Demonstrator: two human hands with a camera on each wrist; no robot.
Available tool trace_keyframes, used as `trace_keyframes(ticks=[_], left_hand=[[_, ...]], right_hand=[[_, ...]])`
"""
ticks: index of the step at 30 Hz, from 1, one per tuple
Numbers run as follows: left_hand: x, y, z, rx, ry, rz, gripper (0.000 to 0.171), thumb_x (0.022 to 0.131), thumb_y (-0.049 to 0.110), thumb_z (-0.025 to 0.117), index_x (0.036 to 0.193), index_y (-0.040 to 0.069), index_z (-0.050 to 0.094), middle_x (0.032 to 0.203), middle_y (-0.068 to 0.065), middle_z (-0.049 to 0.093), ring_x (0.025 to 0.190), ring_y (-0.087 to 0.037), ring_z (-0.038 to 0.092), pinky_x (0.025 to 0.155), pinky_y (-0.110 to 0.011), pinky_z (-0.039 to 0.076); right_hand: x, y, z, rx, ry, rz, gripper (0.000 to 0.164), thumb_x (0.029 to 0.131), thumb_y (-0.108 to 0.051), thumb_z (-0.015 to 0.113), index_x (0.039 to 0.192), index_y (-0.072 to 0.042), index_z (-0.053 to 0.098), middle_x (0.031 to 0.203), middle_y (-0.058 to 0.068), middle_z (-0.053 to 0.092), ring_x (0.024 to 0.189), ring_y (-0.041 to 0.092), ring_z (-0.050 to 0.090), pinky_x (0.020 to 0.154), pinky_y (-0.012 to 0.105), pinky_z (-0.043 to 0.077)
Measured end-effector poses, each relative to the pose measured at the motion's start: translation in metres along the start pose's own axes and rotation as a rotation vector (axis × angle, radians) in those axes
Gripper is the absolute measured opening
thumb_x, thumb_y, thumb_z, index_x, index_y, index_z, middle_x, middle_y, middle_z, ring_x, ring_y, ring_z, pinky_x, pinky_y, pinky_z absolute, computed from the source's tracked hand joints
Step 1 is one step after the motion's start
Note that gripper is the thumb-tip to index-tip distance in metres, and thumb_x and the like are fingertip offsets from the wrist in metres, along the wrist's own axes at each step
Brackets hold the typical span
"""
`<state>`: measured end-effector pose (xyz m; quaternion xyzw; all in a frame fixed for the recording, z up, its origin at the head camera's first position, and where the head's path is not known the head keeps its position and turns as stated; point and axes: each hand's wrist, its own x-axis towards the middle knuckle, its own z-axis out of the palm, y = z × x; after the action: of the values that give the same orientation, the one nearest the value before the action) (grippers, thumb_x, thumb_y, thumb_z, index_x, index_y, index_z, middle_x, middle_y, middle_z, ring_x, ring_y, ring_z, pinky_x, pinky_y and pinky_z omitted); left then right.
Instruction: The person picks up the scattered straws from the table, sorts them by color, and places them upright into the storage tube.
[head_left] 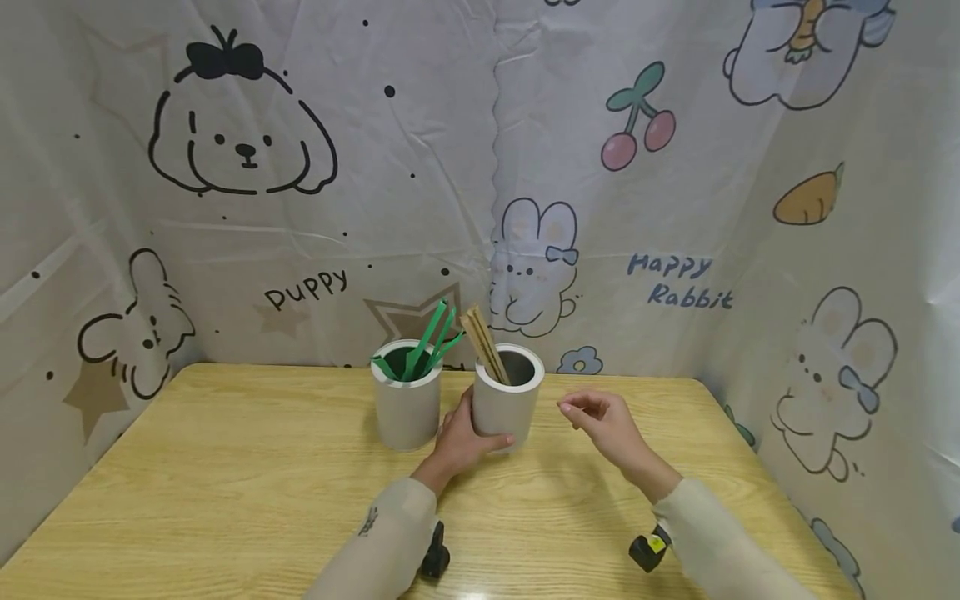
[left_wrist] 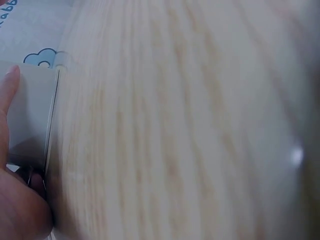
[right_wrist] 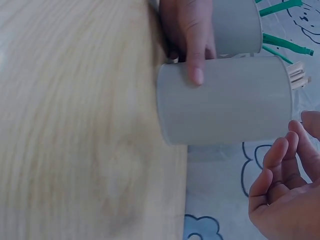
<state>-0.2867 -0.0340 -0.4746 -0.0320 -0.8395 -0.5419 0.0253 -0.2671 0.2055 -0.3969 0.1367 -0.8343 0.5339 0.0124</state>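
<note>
Two white cylindrical holders stand side by side on the table. My left hand [head_left: 461, 443] grips the right holder [head_left: 504, 413] low on its left side, its thumb across the front. Several thin wooden sticks [head_left: 486, 346] lean inside that holder; their exact kind is hard to tell. The left holder [head_left: 407, 410] contains several green straws [head_left: 427, 342], some with bent tops. To the right of the gripped holder, my right hand [head_left: 609, 429] hovers with loosely curled fingers and nothing visible in them. The right wrist view shows these fingers [right_wrist: 280, 160] beside the holder's rim, apparently apart from it.
The light wooden table [head_left: 247, 492] ends just behind the holders at a printed cloth backdrop [head_left: 420, 200], which also hangs along both sides. A black wrist device [head_left: 435, 554] is on the left arm, another wrist device [head_left: 649, 548] on the right.
</note>
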Motion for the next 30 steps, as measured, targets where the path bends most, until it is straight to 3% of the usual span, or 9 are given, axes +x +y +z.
trace_keyframes(ticks=[8,17,25,30], left_hand=[[0.001,-0.002,-0.002,-0.008,-0.002,-0.025,0.113,0.073,0.035,0.091,0.161,0.018,0.023,0.157,-0.014,0.044,0.144,-0.041,0.038,0.118,-0.063,0.027],[0.003,-0.003,-0.009,-0.06,-0.029,-0.018,0.112,0.074,0.029,0.091,0.161,0.015,0.023,0.158,-0.016,0.042,0.144,-0.041,0.038,0.119,-0.062,0.028],[0.002,-0.004,-0.014,-0.119,-0.066,0.042,0.109,0.077,0.021,0.089,0.16,0.007,0.021,0.158,-0.022,0.039,0.143,-0.042,0.042,0.118,-0.059,0.034],[0.0,-0.004,-0.014,-0.145,-0.094,0.028,0.108,0.079,0.017,0.087,0.16,0.005,0.017,0.158,-0.026,0.038,0.144,-0.044,0.04,0.119,-0.059,0.033]], right_hand=[[-0.004,0.012,0.003,0.023,-0.028,-0.003,0.025,0.099,-0.016,0.065,0.109,0.007,0.07,0.095,-0.003,0.067,0.081,0.009,0.058,0.075,0.023,0.052],[-0.005,0.018,0.01,0.021,-0.038,0.015,0.024,0.099,-0.017,0.065,0.109,0.005,0.071,0.091,-0.005,0.066,0.077,0.007,0.056,0.074,0.025,0.051],[-0.005,0.021,0.015,0.036,-0.041,-0.011,0.024,0.099,-0.014,0.065,0.108,0.007,0.07,0.101,0.015,0.069,0.077,0.006,0.056,0.074,0.024,0.052],[-0.007,0.021,0.017,0.052,-0.025,0.042,0.027,0.099,-0.016,0.066,0.112,0.008,0.069,0.101,0.01,0.069,0.078,0.008,0.055,0.068,0.022,0.048]])
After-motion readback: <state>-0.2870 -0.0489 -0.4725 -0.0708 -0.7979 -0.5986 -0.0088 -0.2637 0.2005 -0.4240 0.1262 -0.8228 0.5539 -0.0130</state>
